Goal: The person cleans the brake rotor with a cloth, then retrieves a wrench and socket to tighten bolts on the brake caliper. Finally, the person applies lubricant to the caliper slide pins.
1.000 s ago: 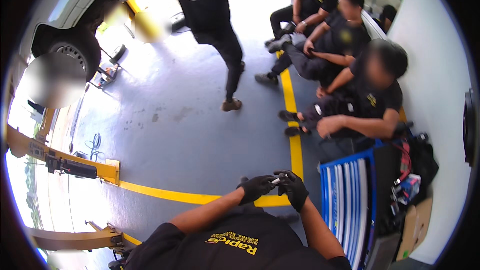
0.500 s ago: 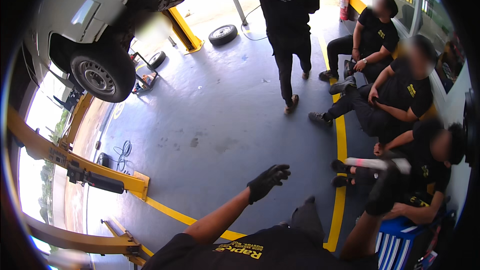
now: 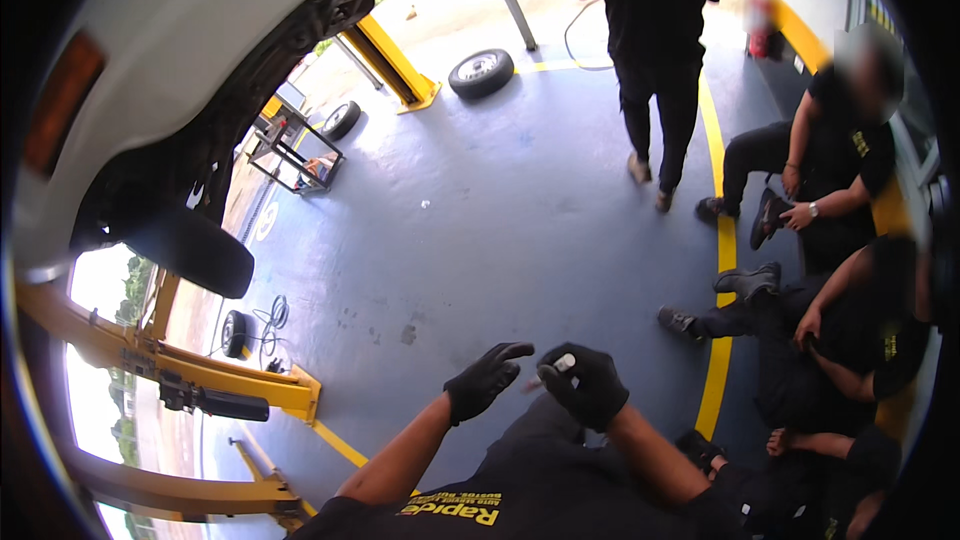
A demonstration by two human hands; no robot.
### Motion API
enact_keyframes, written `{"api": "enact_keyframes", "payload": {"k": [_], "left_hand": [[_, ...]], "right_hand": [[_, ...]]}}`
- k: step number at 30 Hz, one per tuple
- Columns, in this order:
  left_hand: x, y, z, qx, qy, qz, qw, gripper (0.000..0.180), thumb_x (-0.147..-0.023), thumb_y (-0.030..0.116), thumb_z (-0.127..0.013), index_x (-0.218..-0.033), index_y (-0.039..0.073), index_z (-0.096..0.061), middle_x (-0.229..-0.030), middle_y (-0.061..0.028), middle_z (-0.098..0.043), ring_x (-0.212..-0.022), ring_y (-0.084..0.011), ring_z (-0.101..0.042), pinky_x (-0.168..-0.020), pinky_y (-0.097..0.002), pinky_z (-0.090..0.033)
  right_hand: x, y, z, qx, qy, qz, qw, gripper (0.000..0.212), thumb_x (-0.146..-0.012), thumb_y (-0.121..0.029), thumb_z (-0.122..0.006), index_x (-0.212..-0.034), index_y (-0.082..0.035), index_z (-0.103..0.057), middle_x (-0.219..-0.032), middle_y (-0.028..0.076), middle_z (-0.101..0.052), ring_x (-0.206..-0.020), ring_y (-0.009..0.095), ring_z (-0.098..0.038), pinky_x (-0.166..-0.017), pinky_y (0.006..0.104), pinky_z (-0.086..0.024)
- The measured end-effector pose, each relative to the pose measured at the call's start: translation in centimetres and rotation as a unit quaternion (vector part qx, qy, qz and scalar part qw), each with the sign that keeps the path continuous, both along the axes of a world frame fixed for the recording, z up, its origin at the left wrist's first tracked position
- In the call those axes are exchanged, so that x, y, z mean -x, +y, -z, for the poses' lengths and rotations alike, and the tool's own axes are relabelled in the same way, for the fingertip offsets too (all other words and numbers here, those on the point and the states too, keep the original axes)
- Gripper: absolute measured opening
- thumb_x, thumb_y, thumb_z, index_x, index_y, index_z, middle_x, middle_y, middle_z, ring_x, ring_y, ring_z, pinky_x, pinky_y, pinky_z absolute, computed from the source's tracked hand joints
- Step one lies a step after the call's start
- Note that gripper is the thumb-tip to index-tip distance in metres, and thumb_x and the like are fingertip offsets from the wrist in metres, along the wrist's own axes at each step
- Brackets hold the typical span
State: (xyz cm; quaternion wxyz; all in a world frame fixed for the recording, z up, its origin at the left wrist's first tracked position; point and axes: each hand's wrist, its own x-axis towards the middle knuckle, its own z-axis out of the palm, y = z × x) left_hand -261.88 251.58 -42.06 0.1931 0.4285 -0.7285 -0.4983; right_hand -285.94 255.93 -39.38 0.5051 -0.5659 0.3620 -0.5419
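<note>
Both of my hands wear black gloves and are close together in front of my torso. My left hand [image 3: 485, 382] is empty, its fingers part-bent and apart, reaching toward the right one. My right hand [image 3: 592, 392] is closed round a small white-ended stick-like object [image 3: 566, 362]. Its pale round end shows by the thumb, and a blurred thin part sticks out below toward my left fingers. The grip hides the rest, so I cannot tell its kind.
At the left a raised vehicle [image 3: 200, 50] with a wheel [image 3: 190, 245] hangs on a yellow lift [image 3: 200, 365]. A loose wheel [image 3: 481, 74] and a tool cart [image 3: 290, 155] stand farther off. One person [image 3: 660, 50] walks ahead; several sit along the right wall.
My right hand has come in from the far right, bringing the white-ended object beside my left hand. I have moved forward past the seated people, nearer the vehicle. The walking person is farther ahead.
</note>
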Motion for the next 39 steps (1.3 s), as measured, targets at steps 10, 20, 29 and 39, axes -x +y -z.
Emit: {"api": "enact_keyframes", "payload": {"k": [10, 20, 29, 39], "left_hand": [[9.5, -34.4, -1.9, -0.266, 0.02, -0.018, 0.964, 0.037, -0.111, 0.035, -0.043, -0.13, 0.007, -0.059, -0.088, 0.0002, -0.059, -0.065, -0.0082, -0.048, -0.059, -0.0232, -0.041], [24.4, -73.1, -1.1, -0.432, 0.17, 0.181, 0.867, 0.035, -0.106, 0.032, -0.052, -0.114, 0.0, -0.061, -0.074, -0.0003, -0.055, -0.054, -0.0095, -0.049, -0.05, -0.0272, -0.041], [20.0, -94.7, 16.2, -0.539, 0.252, -0.127, 0.794, 0.038, -0.112, 0.042, -0.042, -0.103, 0.008, -0.056, -0.068, 0.0075, -0.038, -0.054, -0.0053, -0.036, -0.049, -0.0244, -0.031], [4.9, -118.1, 8.4, -0.471, 0.395, -0.213, 0.759, 0.045, -0.107, 0.052, -0.048, -0.104, 0.009, -0.057, -0.067, 0.0049, -0.039, -0.054, -0.0083, -0.041, -0.05, -0.0241, -0.036]], "right_hand": [[7.8, -38.5, 4.3, -0.232, -0.083, -0.157, 0.956, 0.025, -0.099, -0.03, -0.068, -0.096, -0.005, -0.067, -0.08, 0.004, -0.072, -0.065, 0.009, -0.063, -0.057, 0.0261, -0.05], [21.3, -72.2, 3.2, -0.07, -0.113, -0.008, 0.991, 0.02, -0.094, -0.008, -0.064, -0.076, -0.002, -0.058, -0.062, 0.008, -0.063, -0.05, 0.01, -0.057, -0.048, 0.0255, -0.044], [17.4, -105.0, 21.1, -0.413, -0.159, -0.244, 0.863, 0.021, -0.096, -0.015, -0.061, -0.08, -0.003, -0.055, -0.067, 0.009, -0.062, -0.055, 0.015, -0.059, -0.051, 0.0296, -0.046], [0.6, -134.8, 13.1, -0.333, -0.085, -0.409, 0.846, 0.021, -0.096, -0.011, -0.063, -0.078, -0.002, -0.057, -0.07, 0.009, -0.066, -0.06, 0.011, -0.061, -0.054, 0.0281, -0.048]]}}
